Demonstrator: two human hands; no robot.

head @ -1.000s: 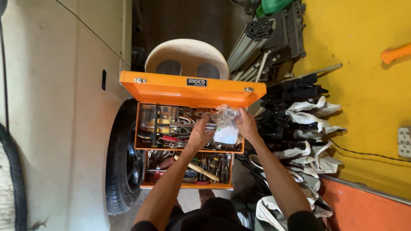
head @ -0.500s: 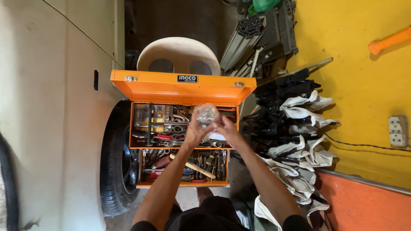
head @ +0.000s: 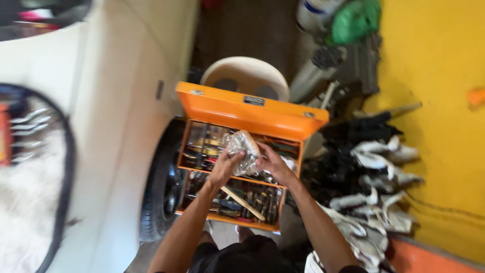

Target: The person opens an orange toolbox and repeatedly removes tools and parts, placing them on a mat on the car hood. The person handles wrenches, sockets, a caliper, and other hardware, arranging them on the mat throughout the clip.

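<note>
While both hands grip it, the clear plastic bag (head: 242, 151) sits lifted above the open orange toolbox (head: 250, 111) — left hand (head: 226, 169) and right hand (head: 270, 163) closed on it, bag not yet opened.

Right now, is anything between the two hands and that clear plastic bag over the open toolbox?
Nothing visible. The left hand and right hand both grip the crumpled clear plastic bag directly, holding it above the upper tray of the orange toolbox. What the bag holds is too blurred to tell.
</note>
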